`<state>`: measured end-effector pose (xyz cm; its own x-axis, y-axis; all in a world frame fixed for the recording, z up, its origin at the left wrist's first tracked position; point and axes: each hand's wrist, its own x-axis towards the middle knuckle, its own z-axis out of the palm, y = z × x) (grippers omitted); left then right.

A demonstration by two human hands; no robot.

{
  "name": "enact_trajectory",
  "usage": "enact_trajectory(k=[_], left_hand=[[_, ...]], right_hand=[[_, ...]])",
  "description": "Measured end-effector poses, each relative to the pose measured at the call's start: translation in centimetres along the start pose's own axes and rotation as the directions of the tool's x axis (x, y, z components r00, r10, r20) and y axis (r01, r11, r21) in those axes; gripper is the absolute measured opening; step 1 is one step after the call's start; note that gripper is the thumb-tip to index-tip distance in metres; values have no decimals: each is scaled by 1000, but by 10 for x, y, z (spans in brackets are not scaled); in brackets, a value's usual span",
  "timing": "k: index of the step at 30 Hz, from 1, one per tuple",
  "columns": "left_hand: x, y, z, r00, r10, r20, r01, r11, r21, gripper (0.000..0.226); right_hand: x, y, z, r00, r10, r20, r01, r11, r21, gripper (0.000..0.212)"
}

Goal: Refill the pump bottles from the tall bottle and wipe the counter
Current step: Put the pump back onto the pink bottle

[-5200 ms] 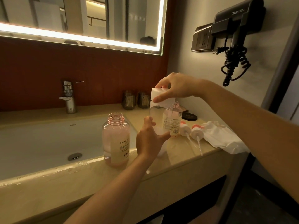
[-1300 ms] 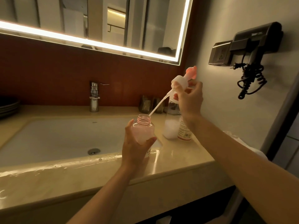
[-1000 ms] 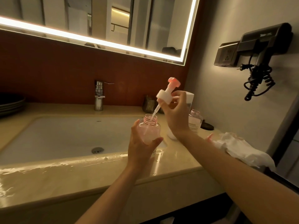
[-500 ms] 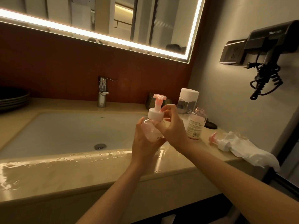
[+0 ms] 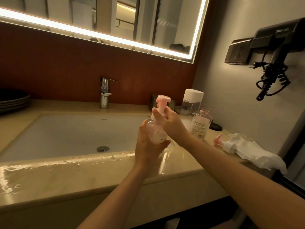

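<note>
My left hand (image 5: 148, 146) grips a clear bottle of pink liquid (image 5: 156, 133) above the counter's front edge. A pink-and-white pump head (image 5: 162, 101) sits on its neck, and my right hand (image 5: 170, 123) holds the pump's white collar. Behind them stands the tall clear bottle (image 5: 191, 103) with a white cap. A second pump bottle (image 5: 200, 124), open at the neck, stands beside it. Its loose pump head (image 5: 222, 143) lies on the beige counter (image 5: 82, 176) next to a white cloth (image 5: 254, 152).
A white sink (image 5: 66, 134) with a chrome tap (image 5: 104, 93) fills the counter's middle. The front ledge is wet. Dark plates (image 5: 13, 100) are stacked at the far left. A black disc (image 5: 215, 126) lies by the wall. A hair dryer (image 5: 277, 52) hangs on the right wall.
My right hand lowered the pump's tube into the bottle and seated the head on its neck. The tall bottle, capped earlier, now stands on the counter.
</note>
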<state>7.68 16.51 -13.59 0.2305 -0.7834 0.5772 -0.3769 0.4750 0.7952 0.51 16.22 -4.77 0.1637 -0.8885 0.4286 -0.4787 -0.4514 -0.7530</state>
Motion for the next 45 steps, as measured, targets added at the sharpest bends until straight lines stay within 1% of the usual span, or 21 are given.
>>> enact_trajectory(k=[4, 6, 8, 10, 11, 15, 17, 19, 22, 24, 26, 28, 29, 30, 32, 35, 39, 40, 41, 44, 45], left_hand=[[0, 1, 1, 1000, -3, 1, 3, 1000, -11, 93], [0, 1, 1, 1000, -4, -3, 4, 1000, 0, 93], [0, 0, 2, 1000, 0, -5, 1, 1000, 17, 94], [1, -2, 2, 1000, 4, -3, -4, 1000, 29, 95], [1, -2, 2, 1000, 3, -4, -3, 1000, 28, 95], [0, 0, 1, 1000, 0, -5, 0, 1000, 12, 92], [-1, 0, 1, 1000, -2, 0, 2, 1000, -2, 92], [-1, -1, 1, 1000, 0, -4, 0, 1000, -5, 92], [0, -1, 1, 1000, 1, -12, -1, 1000, 9, 92], [-1, 1, 0, 1000, 7, -8, -7, 1000, 2, 91], [-1, 2, -1, 1000, 4, 1, -4, 1000, -19, 90], [-1, 3, -1, 1000, 4, 2, -4, 1000, -24, 89], [-1, 3, -1, 1000, 3, 1, -3, 1000, -21, 88], [-1, 2, 0, 1000, 1, 0, -1, 1000, -20, 88], [-2, 2, 0, 1000, -3, -2, 3, 999, -32, 90], [-3, 1, -1, 1000, -9, -2, 9, 1000, -7, 91], [-2, 0, -1, 1000, 7, -3, -7, 1000, 12, 92], [-2, 0, -1, 1000, 12, -5, -12, 1000, 12, 92], [-2, 0, -1, 1000, 13, -7, -13, 1000, 9, 92], [-1, -2, 0, 1000, 27, -6, -27, 1000, 2, 92], [-1, -2, 0, 1000, 27, -2, -27, 1000, -4, 92]], right_hand=[[-10, 3, 0, 986, -82, -142, 63, 989, -134, 43], [-6, 0, -2, 982, -79, -171, 51, 986, -161, 50], [1, -3, -3, 995, -9, -99, -4, 991, -136, 62], [5, -6, -1, 1000, 25, -10, -26, 992, -124, 59], [3, -5, 1, 1000, 19, 1, -19, 992, -125, 56], [-14, -1, 3, 996, -51, -75, 41, 990, -137, 55], [-23, -2, -1, 993, -65, -103, 50, 988, -145, 60], [-22, -3, -5, 991, -47, -122, 30, 991, -133, 70], [-9, -6, -6, 998, 30, -58, -35, 995, -96, 82], [-2, -5, -2, 999, 39, 4, -38, 994, -104, 77], [-7, -3, 4, 999, 12, -38, -17, 990, -138, 71], [-18, -2, 9, 991, -34, -130, 2, 972, -234, 85], [-25, -1, 10, 986, -65, -152, 18, 955, -296, 92], [-30, 0, 10, 980, -97, -171, 33, 939, -342, 95], [-33, -3, 6, 973, -112, -200, 41, 944, -329, 87], [-19, -9, 0, 978, -41, -203, -4, 977, -215, 70], [-2, -8, 4, 999, 26, -44, -33, 987, -158, 62], [-4, -6, 6, 999, 21, -33, -26, 986, -162, 61], [-8, -3, 7, 999, 2, -48, -10, 984, -175, 65], [-23, -1, 9, 991, -69, -115, 37, 966, -255, 89], [-26, 0, 9, 988, -86, -129, 48, 960, -275, 94]])
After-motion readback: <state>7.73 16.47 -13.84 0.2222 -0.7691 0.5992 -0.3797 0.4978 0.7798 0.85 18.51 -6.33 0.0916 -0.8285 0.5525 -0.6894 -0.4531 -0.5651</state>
